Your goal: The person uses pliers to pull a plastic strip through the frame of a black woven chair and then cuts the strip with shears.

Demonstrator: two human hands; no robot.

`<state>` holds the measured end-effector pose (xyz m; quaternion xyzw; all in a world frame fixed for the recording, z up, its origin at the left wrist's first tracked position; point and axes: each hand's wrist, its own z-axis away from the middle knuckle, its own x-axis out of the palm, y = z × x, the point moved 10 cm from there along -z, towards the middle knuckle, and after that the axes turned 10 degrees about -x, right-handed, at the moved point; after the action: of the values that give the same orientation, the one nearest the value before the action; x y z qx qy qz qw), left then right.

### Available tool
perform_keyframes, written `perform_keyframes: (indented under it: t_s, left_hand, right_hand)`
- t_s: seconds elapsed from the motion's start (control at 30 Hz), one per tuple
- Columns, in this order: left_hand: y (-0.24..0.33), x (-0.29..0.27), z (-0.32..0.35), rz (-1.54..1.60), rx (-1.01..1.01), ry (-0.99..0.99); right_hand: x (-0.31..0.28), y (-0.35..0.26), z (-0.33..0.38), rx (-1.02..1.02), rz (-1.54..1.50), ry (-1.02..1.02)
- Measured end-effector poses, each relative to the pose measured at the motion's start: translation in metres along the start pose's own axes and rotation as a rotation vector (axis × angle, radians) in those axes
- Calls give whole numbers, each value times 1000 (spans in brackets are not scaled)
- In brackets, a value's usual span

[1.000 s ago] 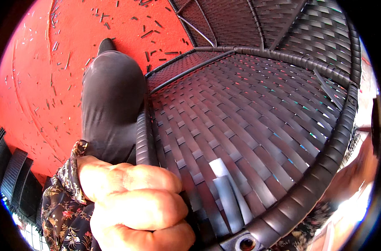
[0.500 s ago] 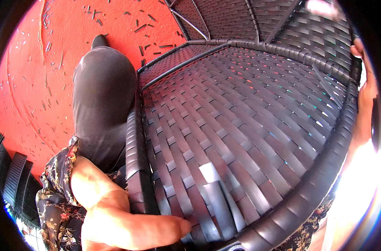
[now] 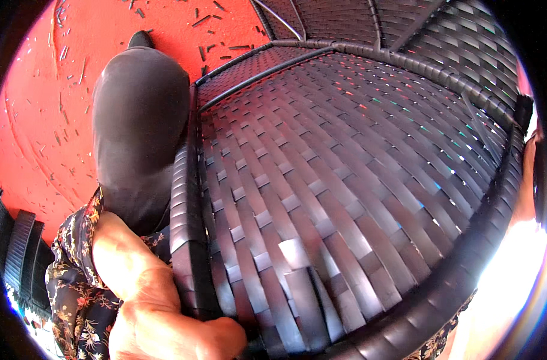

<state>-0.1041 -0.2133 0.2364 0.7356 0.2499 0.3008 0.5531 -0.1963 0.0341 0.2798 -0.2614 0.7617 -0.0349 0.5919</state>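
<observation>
A large black wicker furniture piece (image 3: 327, 174), probably a chair, tilts across my lap, its flat woven strips bordered by a strip-wrapped rim (image 3: 185, 198). My left hand (image 3: 177, 333) is at the lower left corner of the rim, thumb bent and pressed in. Its other fingers are out of sight, and so is whatever they pinch. Close by, a loose, wide black strip end (image 3: 306, 300) stands out of the weave, blurred, below a pale strip piece (image 3: 294, 253). My right hand (image 3: 528, 174) shows only as a sliver beyond the right rim; its fingers are hidden.
Cut black strip scraps (image 3: 201, 21) litter the red floor covering (image 3: 39, 120). My dark-clad knee (image 3: 141, 102) is left of the wicker. Bundled black strips (image 3: 21, 246) lie at the far left. A thin rod (image 3: 264, 79) braces the frame, and another woven panel (image 3: 339, 24) rises behind.
My left hand has shifted left and down, its thumb now more bent. My right hand has slid down and outward, its fingers now out of sight. The view has shifted slightly.
</observation>
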Motion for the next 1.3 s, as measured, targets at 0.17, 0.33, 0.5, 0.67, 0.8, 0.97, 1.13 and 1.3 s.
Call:
perform_keyframes:
  t_s: [0.17, 0.33, 0.5, 0.67, 0.8, 0.97, 1.13, 1.3]
  left_hand:
    - [-1, -8, -14, -93, -130, 273]
    - [2, 4, -24, -129, -133, -28]
    - [12, -2, 0, -171, 50, 94]
    - [17, 1, 3, -245, 146, 36]
    - [17, 16, 13, -301, 408, 419]
    - [20, 31, 9, -475, 367, 640]
    - [13, 31, -17, -560, 9, 546]
    - [10, 33, -14, -475, 0, 416]
  right_hand:
    - [1, -8, -4, -12, 40, -16]
    - [1, -12, -6, -7, 117, -17]
    - [0, -20, -12, 45, 291, 1]
    - [1, -3, -12, 280, 74, 72]
    - [2, 7, -4, 153, 37, 85]
    - [0, 14, 1, -71, -6, 1]
    - [-2, 35, 4, -34, -21, 49]
    - [-16, 43, 6, -49, 35, 43]
